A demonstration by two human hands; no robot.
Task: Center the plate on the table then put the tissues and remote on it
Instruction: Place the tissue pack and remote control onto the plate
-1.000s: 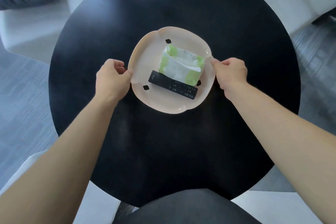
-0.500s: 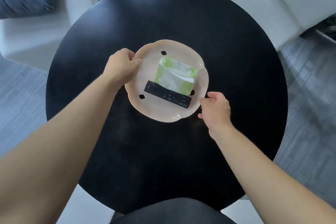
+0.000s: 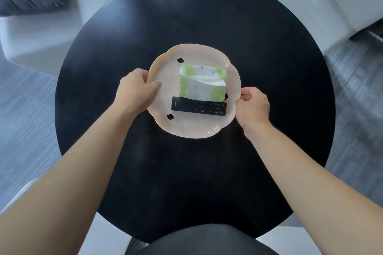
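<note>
The plate sits mid-bench, carrying tissues and remote. The left hand and right hand each pinch its rim; bare black top rings it all around.

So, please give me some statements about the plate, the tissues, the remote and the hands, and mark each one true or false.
1. The tissues lie on the plate. True.
2. The remote lies on the bare table. False: it lies on the plate, nearer the person than the tissues.
3. Both hands hold the plate's rim, the left hand on its left and the right hand on its right. True.
4. The plate is square. False: it is roundish with a scalloped edge.
5. The table is white. False: it is black and round.
</note>
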